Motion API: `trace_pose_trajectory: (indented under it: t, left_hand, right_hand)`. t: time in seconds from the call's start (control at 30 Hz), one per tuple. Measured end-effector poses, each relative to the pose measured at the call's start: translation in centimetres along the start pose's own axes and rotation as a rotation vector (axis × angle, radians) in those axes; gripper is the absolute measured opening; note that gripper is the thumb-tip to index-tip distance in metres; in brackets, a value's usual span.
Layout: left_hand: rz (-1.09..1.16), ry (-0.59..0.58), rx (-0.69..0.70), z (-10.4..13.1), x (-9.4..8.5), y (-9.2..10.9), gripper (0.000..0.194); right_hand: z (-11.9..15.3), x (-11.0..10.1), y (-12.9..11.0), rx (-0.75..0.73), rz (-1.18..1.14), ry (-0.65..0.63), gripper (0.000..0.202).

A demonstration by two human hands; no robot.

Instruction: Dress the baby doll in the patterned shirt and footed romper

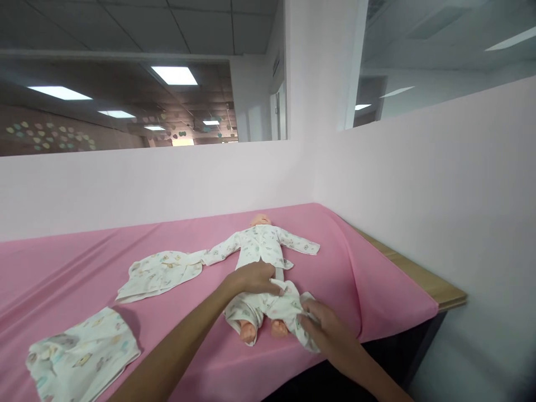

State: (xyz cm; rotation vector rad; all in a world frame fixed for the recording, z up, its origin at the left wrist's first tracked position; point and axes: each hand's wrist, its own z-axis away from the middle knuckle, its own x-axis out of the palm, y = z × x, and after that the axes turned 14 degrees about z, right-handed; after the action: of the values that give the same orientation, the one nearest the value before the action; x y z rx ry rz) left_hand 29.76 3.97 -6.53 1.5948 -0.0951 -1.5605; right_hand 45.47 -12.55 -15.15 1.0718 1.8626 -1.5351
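Observation:
A baby doll [247, 331] lies on its back on a pink cloth [176, 340], its head toward the wall. It wears a white patterned baby shirt [260, 245] with both sleeves spread out. White patterned baby pants [288, 307] cover its legs, and both feet stick out below. My left hand [257, 277] grips the pants near the waist, its fingers partly hidden. At the right side of the pants, my right hand [320, 326] pinches the fabric of a leg.
A white patterned garment [163, 273] lies left of the doll, near its sleeve. Another folded patterned cloth [84, 354] is at the lower left. The wooden table edge [419, 279] shows at right, beside a white wall [460, 206]. Windows [125, 100] run above the back wall.

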Motion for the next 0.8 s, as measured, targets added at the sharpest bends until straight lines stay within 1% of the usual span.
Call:
trace_pose_trajectory:
  t: [0.07, 0.1, 0.2, 0.23, 0.3, 0.33, 0.4, 0.47, 0.53, 0.63, 0.7, 0.8]
  left_hand:
    - [0.167, 0.004, 0.019, 0.7, -0.4, 0.2, 0.029]
    - [0.263, 0.011, 0.006, 1.1, -0.7, 0.4, 0.028]
    - [0.589, 0.074, -0.067, 1.8, -1.3, 0.8, 0.024]
    - [0.715, 0.105, -0.062, 1.9, -1.4, 0.8, 0.021]
    - [0.964, 0.135, 0.031, 2.1, -1.4, 0.9, 0.018]
    - [1.058, 0.122, 0.085, 2.2, -1.4, 0.9, 0.018]
    - [1.157, 0.065, 0.16, 2.3, -1.2, 0.7, 0.021]
    - [1.178, -0.017, 0.183, 2.4, -1.1, 0.5, 0.024]
    - [1.186, -0.072, 0.18, 2.5, -0.9, 0.3, 0.029]
    - [1.16, -0.077, 0.108, 2.8, -0.9, 0.3, 0.043]
    - [1.04, -0.055, 0.04, 3.5, -1.0, 0.5, 0.042]
    - [0.76, 0.007, -0.025, 5.0, -1.4, 1.0, 0.031]
  right_hand:
    - [-0.3, -0.5, 0.7, 0.118, -0.147, -0.024, 0.029]
    - [-0.4, -0.7, 1.0, 0.156, -0.197, -0.026, 0.032]
    - [-0.8, -1.2, 1.8, 0.197, -0.249, -0.014, 0.035]
    - [-1.0, -1.5, 1.9, 0.202, -0.258, -0.013, 0.034]
    - [-1.5, -2.1, 1.7, 0.203, -0.307, 0.001, 0.032]
    - [-1.9, -2.5, 1.4, 0.193, -0.35, 0.008, 0.032]
    - [-3.1, -3.6, 0.3, 0.15, -0.452, -0.001, 0.037]
    - [-5.0, -4.6, -1.0, 0.092, -0.545, -0.04, 0.043]
    - [-7.3, -5.1, -2.1, 0.016, -0.64, -0.109, 0.043]
    - [-10.6, -4.8, -3.2, -0.126, -0.74, -0.348, 0.035]
    - [-11.9, -4.5, -3.6, -0.169, -0.704, -0.478, 0.03]
    - [-12.4, -4.6, -4.0, -0.21, -0.585, -0.564, 0.032]
